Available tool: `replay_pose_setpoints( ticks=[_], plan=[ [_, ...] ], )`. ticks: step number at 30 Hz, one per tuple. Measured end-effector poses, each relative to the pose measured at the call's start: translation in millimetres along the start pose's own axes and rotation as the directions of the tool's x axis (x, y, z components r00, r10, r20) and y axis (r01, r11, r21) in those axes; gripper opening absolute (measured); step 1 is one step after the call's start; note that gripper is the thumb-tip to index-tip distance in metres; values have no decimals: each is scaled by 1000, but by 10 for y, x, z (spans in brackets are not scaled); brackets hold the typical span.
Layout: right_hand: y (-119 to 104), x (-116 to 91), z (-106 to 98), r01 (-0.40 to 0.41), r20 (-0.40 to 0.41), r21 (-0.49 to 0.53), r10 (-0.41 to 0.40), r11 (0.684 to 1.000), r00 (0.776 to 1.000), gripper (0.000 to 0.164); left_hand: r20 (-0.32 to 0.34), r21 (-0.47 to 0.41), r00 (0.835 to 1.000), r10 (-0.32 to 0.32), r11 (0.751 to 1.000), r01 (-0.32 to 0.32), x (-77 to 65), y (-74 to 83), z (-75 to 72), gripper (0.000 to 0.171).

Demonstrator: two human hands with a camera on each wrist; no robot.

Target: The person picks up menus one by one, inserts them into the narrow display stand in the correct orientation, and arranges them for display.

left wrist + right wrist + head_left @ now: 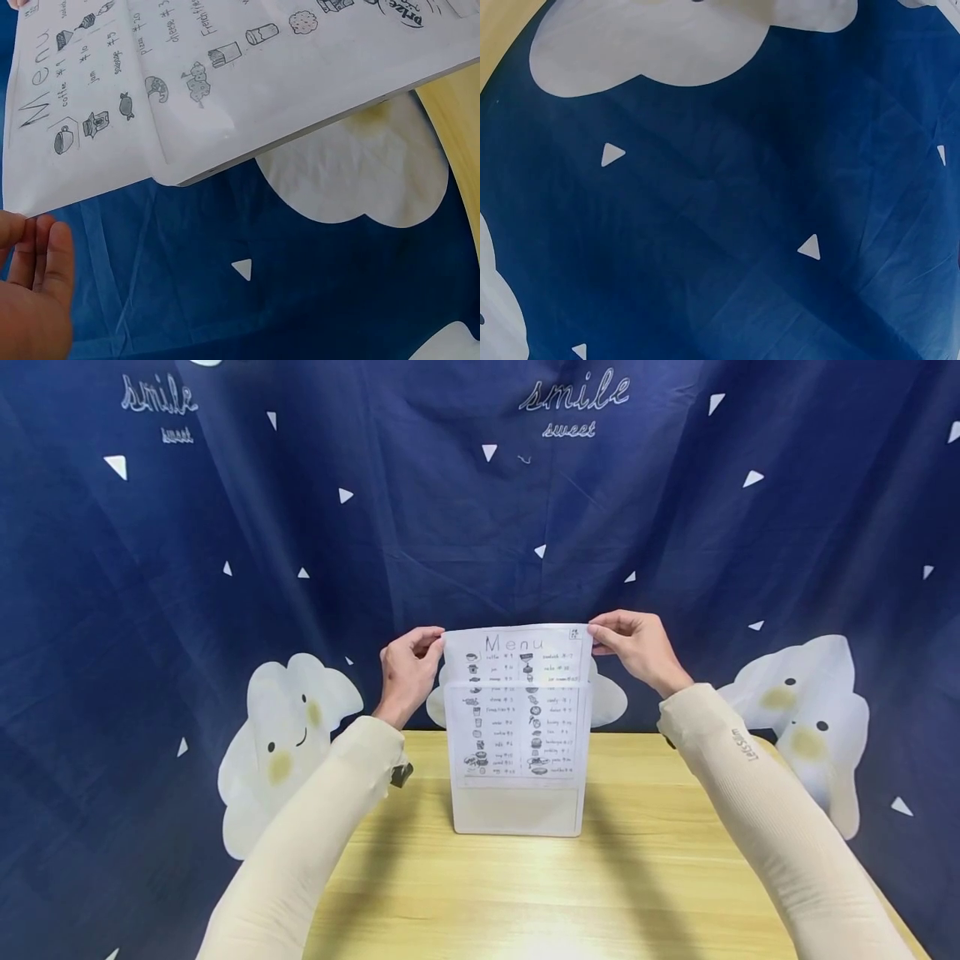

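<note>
A paper menu (504,727), with small drawings and handwritten words, stands upright inside a clear sign holder (517,814) on the table. Its top part sticks out above the holder's upper edge. My left hand (408,668) pinches the sheet's top left corner between thumb and fingers. At the top right corner, my right hand (637,643) pinches the sheet in the same way. In the left wrist view, the left fingertips (58,247) meet the corner of the paper beside the holder's rounded corner. The right wrist view shows neither the right hand nor the menu.
The light wooden table (450,893) bears the holder near its far edge. Behind it hangs a dark blue curtain (450,527) with white triangles, clouds and "smile sweet" lettering. A cloud print (607,702) lies directly behind the menu.
</note>
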State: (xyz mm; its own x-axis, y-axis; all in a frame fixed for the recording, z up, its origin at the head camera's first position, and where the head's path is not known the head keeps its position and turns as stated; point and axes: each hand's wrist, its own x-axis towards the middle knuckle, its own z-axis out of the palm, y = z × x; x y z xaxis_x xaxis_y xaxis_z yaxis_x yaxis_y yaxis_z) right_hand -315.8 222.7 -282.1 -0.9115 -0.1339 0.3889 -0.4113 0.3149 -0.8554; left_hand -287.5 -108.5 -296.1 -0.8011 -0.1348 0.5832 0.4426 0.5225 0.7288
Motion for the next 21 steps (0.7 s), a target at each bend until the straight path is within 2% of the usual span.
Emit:
replay_pose_setpoints(
  ticks=[13,21],
  plan=[
    [25,-4,3,-27,11,-13,27,1000,1000,19,-2,0,1000,-1,1000,1,-20,-22,4,14],
    [21,-19,-1,-50,23,-32,50,998,998,19,5,4,1000,-23,1000,23,-28,-9,-2,13]
  ],
)
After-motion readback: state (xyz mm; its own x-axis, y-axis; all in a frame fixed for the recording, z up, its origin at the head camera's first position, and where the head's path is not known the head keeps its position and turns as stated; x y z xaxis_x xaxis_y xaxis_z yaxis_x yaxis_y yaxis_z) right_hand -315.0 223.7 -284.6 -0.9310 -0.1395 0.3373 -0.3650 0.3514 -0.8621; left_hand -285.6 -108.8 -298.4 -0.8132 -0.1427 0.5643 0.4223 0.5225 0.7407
